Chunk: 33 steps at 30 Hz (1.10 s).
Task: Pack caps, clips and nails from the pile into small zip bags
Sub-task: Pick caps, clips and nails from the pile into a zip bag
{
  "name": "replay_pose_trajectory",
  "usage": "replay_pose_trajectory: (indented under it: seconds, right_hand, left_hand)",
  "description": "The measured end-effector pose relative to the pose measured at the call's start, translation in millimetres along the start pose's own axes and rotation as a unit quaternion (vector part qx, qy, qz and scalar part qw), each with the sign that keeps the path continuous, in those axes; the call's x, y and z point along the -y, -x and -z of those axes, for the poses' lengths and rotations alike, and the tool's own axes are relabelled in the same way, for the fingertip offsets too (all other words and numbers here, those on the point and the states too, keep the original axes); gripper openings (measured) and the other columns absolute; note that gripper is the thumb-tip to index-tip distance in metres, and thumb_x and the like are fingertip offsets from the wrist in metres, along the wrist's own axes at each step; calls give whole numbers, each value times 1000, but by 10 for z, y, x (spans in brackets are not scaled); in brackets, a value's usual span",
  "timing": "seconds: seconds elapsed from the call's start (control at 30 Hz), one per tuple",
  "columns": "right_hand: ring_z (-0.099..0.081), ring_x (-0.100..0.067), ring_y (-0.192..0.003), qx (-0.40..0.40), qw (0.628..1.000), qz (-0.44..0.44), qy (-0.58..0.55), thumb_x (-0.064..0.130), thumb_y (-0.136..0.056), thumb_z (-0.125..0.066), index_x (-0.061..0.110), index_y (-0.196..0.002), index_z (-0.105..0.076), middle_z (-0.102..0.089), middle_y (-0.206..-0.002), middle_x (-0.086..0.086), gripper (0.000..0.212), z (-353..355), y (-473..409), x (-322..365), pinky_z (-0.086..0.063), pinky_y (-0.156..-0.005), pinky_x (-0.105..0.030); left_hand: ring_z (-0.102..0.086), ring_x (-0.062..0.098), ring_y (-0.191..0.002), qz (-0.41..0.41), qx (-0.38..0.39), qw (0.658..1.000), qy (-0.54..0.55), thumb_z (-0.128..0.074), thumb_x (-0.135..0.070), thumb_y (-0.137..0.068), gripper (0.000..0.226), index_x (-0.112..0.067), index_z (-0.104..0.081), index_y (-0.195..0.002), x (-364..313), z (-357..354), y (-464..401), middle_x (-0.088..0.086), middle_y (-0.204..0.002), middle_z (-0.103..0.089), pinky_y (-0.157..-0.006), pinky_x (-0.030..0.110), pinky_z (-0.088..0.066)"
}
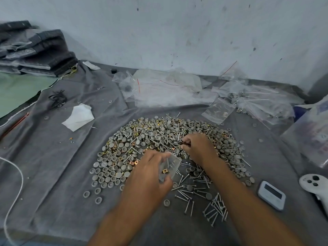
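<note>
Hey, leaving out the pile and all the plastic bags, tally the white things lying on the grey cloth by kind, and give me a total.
Crumpled tissue: 1
Small paper scrap at the back: 1
Digital timer: 1
Handheld controller: 1
Cord along the left edge: 1
Total: 5

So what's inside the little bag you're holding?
The small zip bag in the left hand shows one gold clip and what looks like a couple of nails through the clear plastic. The fingers cover the bag's lower end, so anything there is hidden.
</note>
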State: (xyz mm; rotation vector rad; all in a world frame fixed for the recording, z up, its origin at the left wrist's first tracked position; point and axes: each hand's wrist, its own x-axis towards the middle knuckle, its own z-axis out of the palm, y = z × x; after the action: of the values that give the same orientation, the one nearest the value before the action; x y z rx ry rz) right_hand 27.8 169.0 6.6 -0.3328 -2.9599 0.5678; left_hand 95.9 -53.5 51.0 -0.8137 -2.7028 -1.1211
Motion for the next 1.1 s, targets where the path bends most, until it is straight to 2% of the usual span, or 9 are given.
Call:
replay_pose_trajectory:
  seconds: [0.1,0.2,0.37,0.47,0.53,0.63,0.77,0.9,1.1]
  right_hand:
    - [-58,-14,-91,0,1000,-1,5,28,-95,-65,23,-98,-67,-63,-102,3,6,-42,-22,9,-49,-78,-31]
    - [-60,-14,-88,3,1000,-5,-15,23,-98,-60,20,-98,-67,-65,-98,3,7,-64,-22,-32,-48,-75,-29]
    - [-63,-15,-87,-2,984,-12,-177,24,-100,-59,18,-104,-67,-67,-95,4,11,122,122,-63,-40,-66,-18]
    - [-56,-6,-71,16,957,13,-288,29,-101,-56,28,-100,-67,-64,-80,9,11,356,355,12,-43,-64,-24]
    - [-50,0,-61,40,940,47,-335,33,-101,-54,35,-100,-67,-60,-71,15,12,512,564,105,-41,-59,-18]
    - [-52,3,-61,22,943,139,-302,37,-100,-56,31,-102,-65,-61,-75,22,11,640,861,295,-39,-57,-10]
    - [-53,8,-87,-80,948,253,-177,25,-97,-64,17,-99,-67,-58,-94,17,9,661,1038,471,-37,-76,-6]
    - [-53,2,-87,-104,940,282,-161,23,-95,-66,15,-97,-69,-60,-96,13,9,611,1063,486,-41,-77,-13]
    - [-50,8,-84,-134,936,286,-152,27,-89,-71,21,-104,-70,-63,-91,15,16,546,1040,495,-45,-74,-11]
  left_hand:
    - [-49,-6,-96,0,-1,1000,-2,-70,-25,-83,48,-32,-56,-129,15,7,-9,-25,-110,-44,-82,18,-46]
    - [-49,-7,-96,1,1,1000,0,-69,-27,-83,46,-34,-56,-127,28,18,-20,-26,-107,-44,-79,15,-44]
    - [-45,-13,-98,7,1,1000,-3,-72,-26,-82,47,-40,-54,-123,43,25,-19,-30,-105,-41,-71,6,-38]
    - [-46,-12,-94,10,1,1000,2,-73,-25,-82,47,-35,-56,-125,56,36,-33,-28,-102,-42,-73,7,-37]
    - [-47,-7,-89,13,-2,1000,-3,-73,-24,-81,47,-31,-58,-125,62,40,-53,-24,-103,-44,-73,13,-38]
    - [-47,-7,-90,11,2,1000,1,-72,-21,-81,47,-28,-59,-126,46,21,-69,-19,-107,-46,-76,12,-37]
    - [-48,-7,-92,6,7,1000,20,-67,-30,-83,48,-26,-58,-130,-16,14,-45,-19,-108,-46,-78,13,-38]
    - [-46,-11,-95,4,15,1000,20,-69,-28,-84,48,-28,-58,-130,-32,23,-17,-23,-108,-44,-76,10,-35]
    - [-45,-13,-87,7,8,1000,18,-72,-23,-80,44,-24,-61,-123,-15,39,-21,-22,-101,-43,-72,12,-34]
